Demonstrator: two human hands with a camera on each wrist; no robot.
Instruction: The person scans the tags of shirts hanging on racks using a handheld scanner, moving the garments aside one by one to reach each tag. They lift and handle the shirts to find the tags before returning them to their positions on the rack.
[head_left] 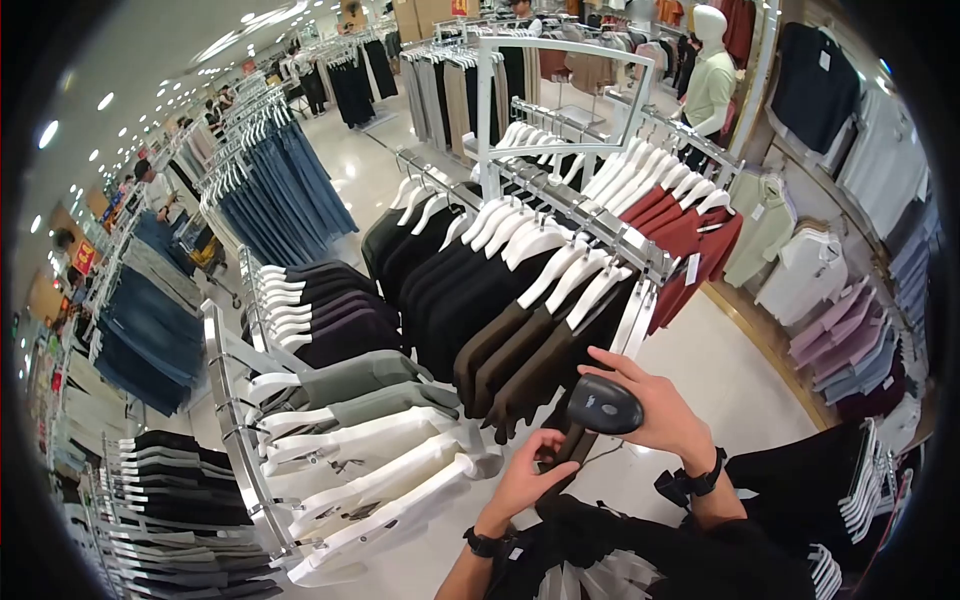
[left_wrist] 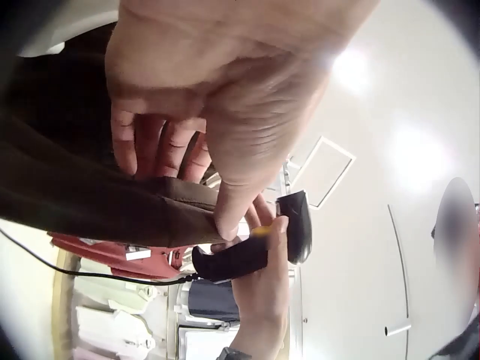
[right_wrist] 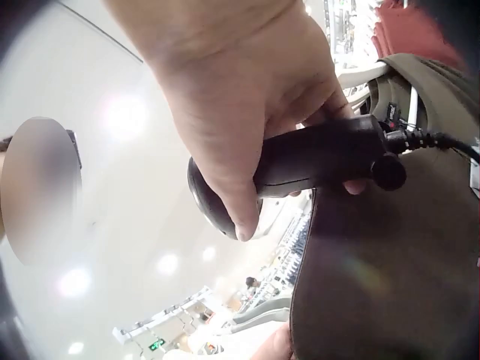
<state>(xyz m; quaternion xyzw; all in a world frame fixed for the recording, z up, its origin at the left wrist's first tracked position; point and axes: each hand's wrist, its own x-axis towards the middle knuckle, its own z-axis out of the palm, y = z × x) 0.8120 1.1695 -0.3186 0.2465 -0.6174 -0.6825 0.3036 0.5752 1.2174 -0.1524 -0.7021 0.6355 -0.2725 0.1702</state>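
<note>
My right hand [head_left: 668, 412] grips a black handheld barcode scanner [head_left: 603, 404], whose rounded head shows above the fingers. From the scanner's handle runs a black cable [left_wrist: 112, 275]. My left hand [head_left: 527, 472] pinches the edge of a brown garment [left_wrist: 97, 196] between thumb and fingers, below and left of the scanner. In the right wrist view the scanner [right_wrist: 322, 156] overlaps the hanging brown garment [right_wrist: 390, 255]. White hangers [head_left: 598, 297] carry the brown garments at the near end of the rack's row.
White shirts [head_left: 400, 480] and grey-green tops [head_left: 370, 378] hang on a rail to the left. Black tops [head_left: 450, 290] fill the middle, with red tops [head_left: 680, 235] behind at right. A white sign frame [head_left: 484, 110] stands above the rack. Jeans [head_left: 280, 185] hang farther left.
</note>
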